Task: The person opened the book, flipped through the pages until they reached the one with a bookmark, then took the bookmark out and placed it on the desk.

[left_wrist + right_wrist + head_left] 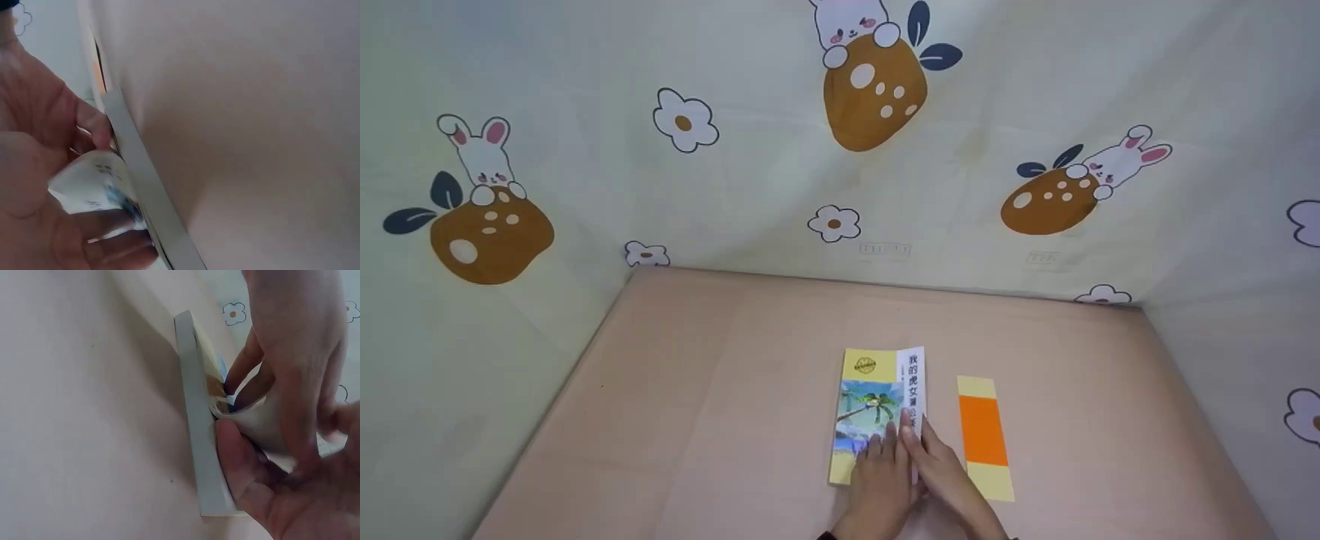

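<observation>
A paperback book (870, 409) with a yellow cover and a palm-tree picture lies on the table. Along its right side a white cover flap (915, 367) with dark characters stands lifted and bent, curling up from the page block (194, 410). My left hand (879, 476) lies over the lower cover, fingers stretched forward and touching it. Beside it my right hand (949, 469) pinches the white flap near its lower part; in the right wrist view one digit sits under the curled paper (256, 422). Overlapping hands hide the lower right corner.
To the right of the book lies a yellow strip with an orange block (984, 431). The table (720, 405) has a plain pinkish cover. Behind it and at the sides hangs pale cloth (750, 172) printed with rabbits and flowers.
</observation>
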Available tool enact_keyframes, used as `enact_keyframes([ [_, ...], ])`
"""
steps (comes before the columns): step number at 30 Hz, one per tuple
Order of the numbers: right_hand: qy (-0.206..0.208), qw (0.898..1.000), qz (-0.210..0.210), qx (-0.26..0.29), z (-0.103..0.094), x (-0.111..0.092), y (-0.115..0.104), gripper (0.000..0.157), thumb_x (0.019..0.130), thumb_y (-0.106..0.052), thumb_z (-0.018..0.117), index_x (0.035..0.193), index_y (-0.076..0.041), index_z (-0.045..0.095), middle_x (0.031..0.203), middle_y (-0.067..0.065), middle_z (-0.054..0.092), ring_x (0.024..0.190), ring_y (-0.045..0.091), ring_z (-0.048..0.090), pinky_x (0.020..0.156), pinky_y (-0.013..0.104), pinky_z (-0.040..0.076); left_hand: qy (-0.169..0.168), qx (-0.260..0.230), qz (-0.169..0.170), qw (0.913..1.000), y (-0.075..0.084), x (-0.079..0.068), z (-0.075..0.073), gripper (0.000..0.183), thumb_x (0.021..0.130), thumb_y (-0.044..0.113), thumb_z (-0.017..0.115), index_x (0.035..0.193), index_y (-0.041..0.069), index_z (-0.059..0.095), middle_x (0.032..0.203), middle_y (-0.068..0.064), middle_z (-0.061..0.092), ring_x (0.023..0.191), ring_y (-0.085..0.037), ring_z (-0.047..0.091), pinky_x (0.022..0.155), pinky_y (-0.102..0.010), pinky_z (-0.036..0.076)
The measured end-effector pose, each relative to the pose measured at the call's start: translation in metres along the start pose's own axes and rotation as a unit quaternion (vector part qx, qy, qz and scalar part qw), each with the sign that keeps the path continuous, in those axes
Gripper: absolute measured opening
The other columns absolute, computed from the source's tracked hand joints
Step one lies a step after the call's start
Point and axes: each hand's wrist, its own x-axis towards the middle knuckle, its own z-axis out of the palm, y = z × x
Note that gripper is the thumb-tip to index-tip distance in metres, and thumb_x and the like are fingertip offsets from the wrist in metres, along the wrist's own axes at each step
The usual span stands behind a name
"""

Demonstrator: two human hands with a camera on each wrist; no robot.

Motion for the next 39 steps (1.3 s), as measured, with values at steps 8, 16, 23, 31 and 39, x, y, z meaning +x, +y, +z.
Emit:
enact_keyframes([
  [8,0.076,0.978,0.014,-0.193,-0.002,0.003,0.011,0.059,0.093,-0.016,0.054,0.141,0.008,0.029,0.121,0.029,0.057,0.087,0.031,0.063,0.072,0.043,0.052,-0.127,0.021,-0.006,0.9917,-0.009,-0.001,0.002,0.077,0.079,0.071,0.04,0.143,0.028,0.037,0.15,0.008,0.033,0.132,-0.015,0.038,0.102,-0.056,0.034],
  [16,0.063,0.972,0.069,-0.216,-0.004,0.003,0.018,0.067,0.091,-0.028,0.058,0.146,-0.007,0.026,0.127,0.024,0.055,0.1,0.031,0.06,0.091,0.049,0.047,-0.158,0.032,-0.017,0.9868,-0.007,0.001,0.001,0.071,0.081,0.064,0.046,0.144,0.034,0.032,0.152,0.012,0.029,0.133,-0.014,0.036,0.101,-0.06,0.032],
  [23,0.059,0.972,0.054,-0.221,-0.008,0.004,0.021,0.064,0.091,-0.028,0.057,0.146,-0.01,0.028,0.127,0.023,0.056,0.093,0.024,0.059,0.09,0.047,0.048,-0.167,0.026,-0.028,0.9852,-0.002,0.004,0.0,0.072,0.08,0.063,0.048,0.144,0.033,0.033,0.152,0.01,0.029,0.133,-0.017,0.035,0.1,-0.062,0.033],
  [31,0.047,0.968,0.023,-0.245,-0.007,0.005,0.02,0.063,0.092,-0.027,0.056,0.144,-0.002,0.029,0.119,0.023,0.061,0.1,0.03,0.062,0.091,0.049,0.047,-0.168,0.016,-0.025,0.9854,-0.006,0.006,-0.003,0.072,0.079,0.063,0.05,0.142,0.031,0.037,0.15,0.009,0.033,0.131,-0.017,0.038,0.098,-0.063,0.036],
  [39,0.026,0.969,0.031,-0.243,-0.006,0.004,0.017,0.064,0.093,-0.027,0.055,0.145,-0.001,0.026,0.128,0.023,0.054,0.11,0.033,0.058,0.095,0.05,0.044,-0.172,0.01,-0.018,0.9848,-0.01,0.006,-0.006,0.072,0.079,0.062,0.054,0.142,0.03,0.037,0.149,0.007,0.035,0.131,-0.019,0.039,0.097,-0.064,0.036],
])
